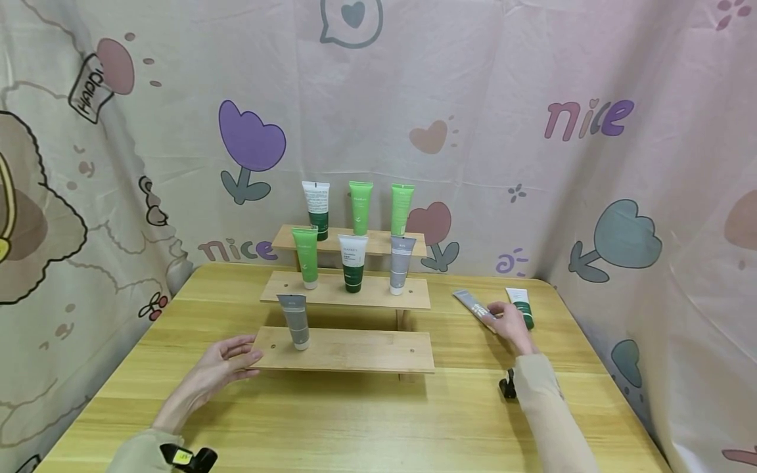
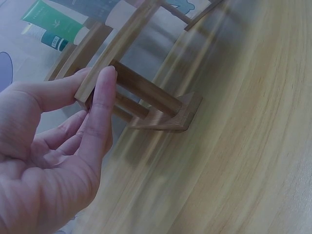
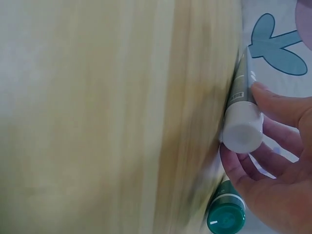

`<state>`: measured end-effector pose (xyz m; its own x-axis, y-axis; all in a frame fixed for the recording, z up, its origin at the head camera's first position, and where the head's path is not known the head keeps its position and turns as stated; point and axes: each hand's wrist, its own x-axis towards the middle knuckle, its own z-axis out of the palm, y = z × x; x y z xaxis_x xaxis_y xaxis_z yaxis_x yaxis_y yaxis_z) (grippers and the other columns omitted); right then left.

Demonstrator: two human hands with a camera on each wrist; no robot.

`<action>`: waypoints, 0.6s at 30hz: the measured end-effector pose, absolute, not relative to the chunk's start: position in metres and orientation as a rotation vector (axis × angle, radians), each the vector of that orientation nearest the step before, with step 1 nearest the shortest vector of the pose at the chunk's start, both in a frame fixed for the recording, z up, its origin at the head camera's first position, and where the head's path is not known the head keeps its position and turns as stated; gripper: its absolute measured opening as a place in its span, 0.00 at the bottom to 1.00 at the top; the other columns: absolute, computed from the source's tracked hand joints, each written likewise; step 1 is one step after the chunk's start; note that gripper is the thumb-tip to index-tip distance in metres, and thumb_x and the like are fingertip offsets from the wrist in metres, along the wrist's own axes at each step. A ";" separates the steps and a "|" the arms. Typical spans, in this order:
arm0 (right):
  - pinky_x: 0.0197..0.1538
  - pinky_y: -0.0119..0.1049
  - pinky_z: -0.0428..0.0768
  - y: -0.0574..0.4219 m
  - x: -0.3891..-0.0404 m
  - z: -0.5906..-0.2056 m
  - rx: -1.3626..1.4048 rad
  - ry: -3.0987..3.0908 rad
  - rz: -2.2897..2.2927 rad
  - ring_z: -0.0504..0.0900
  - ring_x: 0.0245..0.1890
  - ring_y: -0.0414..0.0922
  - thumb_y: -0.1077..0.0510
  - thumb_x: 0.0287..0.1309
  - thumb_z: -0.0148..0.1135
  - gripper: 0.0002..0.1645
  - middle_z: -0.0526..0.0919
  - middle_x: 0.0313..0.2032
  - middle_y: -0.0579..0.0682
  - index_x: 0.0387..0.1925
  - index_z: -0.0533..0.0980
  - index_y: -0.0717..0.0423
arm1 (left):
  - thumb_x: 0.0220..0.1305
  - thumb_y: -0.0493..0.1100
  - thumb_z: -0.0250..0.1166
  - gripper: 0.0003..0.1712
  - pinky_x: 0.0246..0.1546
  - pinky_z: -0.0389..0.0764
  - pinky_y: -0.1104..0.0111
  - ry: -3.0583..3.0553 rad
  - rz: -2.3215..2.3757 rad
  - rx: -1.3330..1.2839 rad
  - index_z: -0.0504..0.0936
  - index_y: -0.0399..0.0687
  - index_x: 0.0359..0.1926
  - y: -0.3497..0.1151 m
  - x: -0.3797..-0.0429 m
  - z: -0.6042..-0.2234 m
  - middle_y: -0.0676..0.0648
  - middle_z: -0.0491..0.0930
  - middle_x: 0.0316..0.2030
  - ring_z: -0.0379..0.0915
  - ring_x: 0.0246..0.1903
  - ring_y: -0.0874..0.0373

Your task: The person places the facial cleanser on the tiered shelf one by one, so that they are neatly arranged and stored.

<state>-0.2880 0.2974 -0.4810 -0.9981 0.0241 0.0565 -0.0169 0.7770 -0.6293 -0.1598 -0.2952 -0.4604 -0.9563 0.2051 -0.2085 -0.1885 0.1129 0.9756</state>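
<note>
My left hand [image 1: 221,368] pinches the left end of the lowest step of a three-step wooden display rack [image 1: 355,351], thumb and fingers on either side of the board edge in the left wrist view. On that step a grey tube [image 1: 295,322] stands upright near the left end. Right of the rack, my right hand [image 1: 512,325] grips another grey tube [image 1: 470,304] by its white-cap end; it lies on the table. The thumb and fingers sit on opposite sides of its cap [image 3: 243,127] end in the right wrist view. Just beyond lies a white and green tube [image 1: 520,306].
The middle step [image 1: 372,295] bears a green tube [image 1: 306,256], a white and green tube [image 1: 353,259] and a grey-lilac tube [image 1: 401,263]. Two green tubes and a white and green one stand on the top step [image 1: 378,244]. A printed curtain [image 1: 473,79] hangs behind the table [image 1: 378,433].
</note>
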 end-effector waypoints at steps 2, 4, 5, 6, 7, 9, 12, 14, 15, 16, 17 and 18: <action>0.49 0.46 0.85 0.297 -0.290 -0.482 -0.015 -2.909 1.029 0.82 0.50 0.62 0.58 0.62 0.66 0.25 0.82 0.51 0.70 0.55 0.77 0.73 | 0.73 0.38 0.60 0.45 0.54 0.89 0.67 2.102 1.916 0.013 0.42 0.21 0.75 -0.295 -0.160 -0.460 0.36 0.64 0.60 0.79 0.47 0.66; 0.49 0.47 0.85 0.296 -0.292 -0.481 -0.027 -2.918 1.020 0.82 0.49 0.62 0.58 0.61 0.67 0.26 0.83 0.50 0.70 0.54 0.77 0.73 | 0.73 0.38 0.60 0.45 0.53 0.89 0.67 2.099 1.917 0.009 0.42 0.21 0.75 -0.295 -0.160 -0.460 0.36 0.64 0.60 0.79 0.46 0.66; 0.49 0.47 0.85 0.296 -0.292 -0.481 -0.030 -2.923 1.020 0.82 0.49 0.62 0.58 0.61 0.68 0.26 0.83 0.50 0.70 0.54 0.77 0.74 | 0.73 0.38 0.60 0.45 0.53 0.89 0.67 2.099 1.917 0.009 0.42 0.21 0.75 -0.295 -0.160 -0.460 0.36 0.64 0.60 0.79 0.46 0.66; 0.48 0.46 0.86 0.296 -0.292 -0.481 -0.039 -2.927 1.025 0.83 0.48 0.62 0.58 0.60 0.68 0.27 0.83 0.49 0.71 0.54 0.77 0.74 | 0.73 0.38 0.60 0.45 0.54 0.89 0.67 2.098 1.916 0.011 0.42 0.21 0.75 -0.295 -0.160 -0.460 0.37 0.65 0.60 0.79 0.46 0.66; 0.46 0.45 0.87 0.295 -0.293 -0.480 -0.050 -2.932 1.037 0.83 0.48 0.61 0.58 0.60 0.68 0.27 0.83 0.49 0.71 0.55 0.76 0.74 | 0.73 0.38 0.60 0.45 0.54 0.89 0.67 2.095 1.919 0.007 0.42 0.21 0.75 -0.295 -0.160 -0.460 0.37 0.65 0.59 0.79 0.46 0.66; 0.41 0.40 0.86 0.295 -0.293 -0.479 -0.070 -2.941 1.049 0.84 0.46 0.60 0.58 0.59 0.69 0.28 0.83 0.49 0.71 0.55 0.76 0.74 | 0.73 0.38 0.60 0.45 0.54 0.89 0.67 2.096 1.919 0.006 0.43 0.21 0.75 -0.295 -0.160 -0.461 0.38 0.66 0.59 0.79 0.46 0.65; 0.35 0.32 0.84 0.294 -0.293 -0.479 -0.102 -2.949 1.068 0.85 0.42 0.57 0.58 0.59 0.69 0.28 0.83 0.49 0.72 0.55 0.76 0.74 | 0.73 0.38 0.61 0.45 0.54 0.89 0.66 2.101 1.916 0.006 0.43 0.21 0.75 -0.295 -0.160 -0.461 0.38 0.67 0.59 0.79 0.46 0.65; 0.33 0.29 0.81 0.293 -0.292 -0.478 -0.102 -2.955 1.056 0.85 0.40 0.55 0.57 0.58 0.69 0.28 0.84 0.47 0.72 0.54 0.76 0.75 | 0.73 0.38 0.61 0.45 0.54 0.89 0.66 2.105 1.915 0.003 0.43 0.21 0.74 -0.295 -0.160 -0.461 0.38 0.68 0.59 0.79 0.46 0.64; 0.32 0.29 0.80 0.292 -0.292 -0.477 -0.104 -2.957 1.051 0.85 0.38 0.54 0.57 0.58 0.69 0.28 0.84 0.47 0.71 0.53 0.77 0.75 | 0.73 0.38 0.61 0.45 0.54 0.89 0.66 2.104 1.916 0.003 0.43 0.21 0.75 -0.295 -0.160 -0.461 0.38 0.68 0.58 0.79 0.46 0.65; 0.31 0.29 0.80 0.292 -0.292 -0.477 -0.102 -2.960 1.041 0.85 0.37 0.54 0.57 0.58 0.69 0.28 0.84 0.46 0.71 0.53 0.77 0.75 | 0.73 0.38 0.61 0.45 0.54 0.89 0.67 2.104 1.917 0.005 0.43 0.21 0.75 -0.296 -0.160 -0.461 0.39 0.68 0.58 0.79 0.46 0.65; 0.32 0.29 0.80 0.292 -0.292 -0.476 -0.102 -2.963 1.032 0.85 0.37 0.54 0.57 0.57 0.69 0.27 0.84 0.45 0.71 0.52 0.77 0.75 | 0.73 0.38 0.61 0.45 0.54 0.89 0.67 2.103 1.918 0.007 0.43 0.21 0.75 -0.296 -0.160 -0.461 0.39 0.68 0.58 0.79 0.46 0.65; 0.33 0.30 0.80 0.291 -0.292 -0.476 -0.100 -2.964 1.018 0.84 0.38 0.54 0.57 0.57 0.69 0.27 0.85 0.45 0.70 0.52 0.78 0.74 | 0.73 0.38 0.61 0.45 0.54 0.89 0.67 2.101 1.921 0.008 0.43 0.21 0.75 -0.295 -0.160 -0.461 0.40 0.68 0.58 0.79 0.46 0.65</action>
<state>-0.2922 0.2910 -0.4760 -0.9979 0.0622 -0.0151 0.0583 0.7870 -0.6142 -0.1603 -0.2955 -0.4609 -0.9568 0.2001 -0.2109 -0.1922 0.1092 0.9753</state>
